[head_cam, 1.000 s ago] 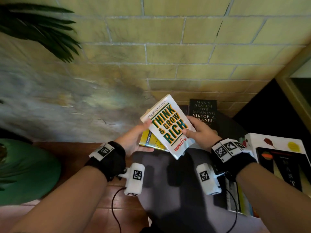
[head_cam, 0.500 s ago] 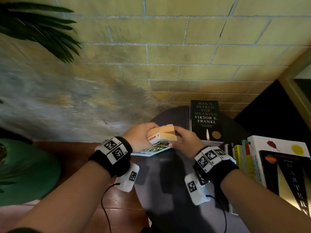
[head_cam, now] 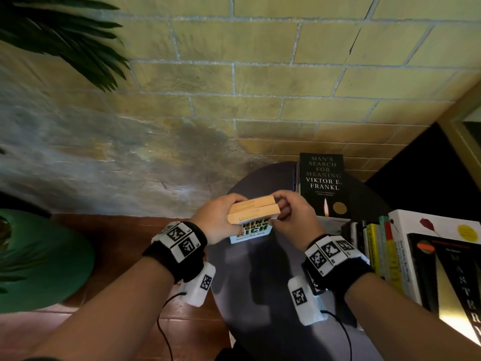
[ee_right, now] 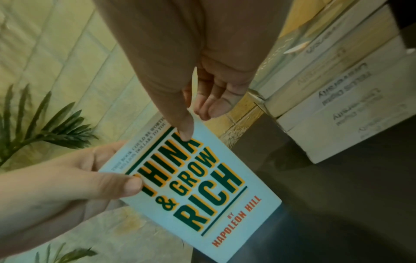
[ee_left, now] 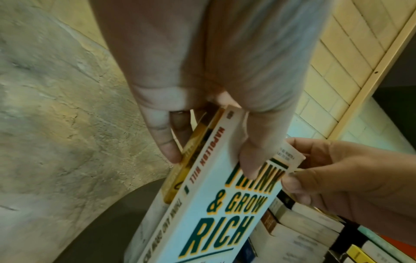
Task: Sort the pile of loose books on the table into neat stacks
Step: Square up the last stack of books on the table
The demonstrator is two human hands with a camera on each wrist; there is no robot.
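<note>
A white paperback, Think & Grow Rich (head_cam: 253,228), stands on edge over the left part of the round dark table (head_cam: 260,295), cover toward me. Pressed behind it is a yellow book (ee_left: 193,151); their tan page edges (head_cam: 253,209) face up. My left hand (head_cam: 229,217) grips the pair from the left, its thumb (ee_left: 249,160) on the cover and fingers (ee_left: 166,149) behind. My right hand (head_cam: 282,212) pinches the right side, thumb (ee_right: 185,129) on the cover. Whether the books touch the table I cannot tell.
A black book, Man's Search for Meaning (head_cam: 322,183), stands upright at the table's back against the brick wall. A row of books (head_cam: 377,254) and a black Mastery book (head_cam: 458,277) fill the right side. A green round stool (head_cam: 39,259) and plant leaves (head_cam: 65,40) are at the left.
The white paperback came down from a raised, cover-up tilt to stand on edge against the yellow book. Both hands closed in on the two sides of the pair.
</note>
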